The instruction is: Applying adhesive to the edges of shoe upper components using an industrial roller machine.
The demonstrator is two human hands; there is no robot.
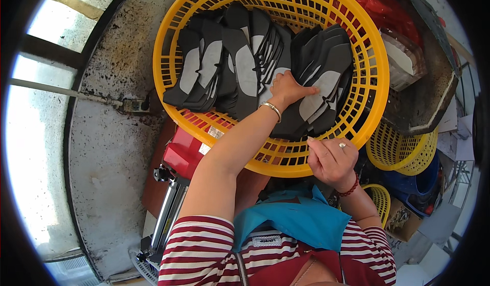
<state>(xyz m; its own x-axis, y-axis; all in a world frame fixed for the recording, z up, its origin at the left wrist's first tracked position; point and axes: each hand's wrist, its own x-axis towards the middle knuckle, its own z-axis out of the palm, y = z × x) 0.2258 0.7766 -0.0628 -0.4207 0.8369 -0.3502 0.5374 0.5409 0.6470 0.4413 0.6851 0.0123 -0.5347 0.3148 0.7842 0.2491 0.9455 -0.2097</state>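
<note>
And L hand (290, 88) was in among the black-grey pieces (246, 70)!
Pieces leaned stacked in yellow basket (382, 82), left edge to right. L thumb lay on the stack (327, 81) nr right edge, spread from fingers; firm grip or not, couldn't tell. R hand (333, 159), fingers curled, was at basket's near edge; hold, if any, couldn't tell.

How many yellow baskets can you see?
3: the big basket the left hand reaches into, a smaller basket at right, and a partly hidden basket below that. More may be hidden.
</note>
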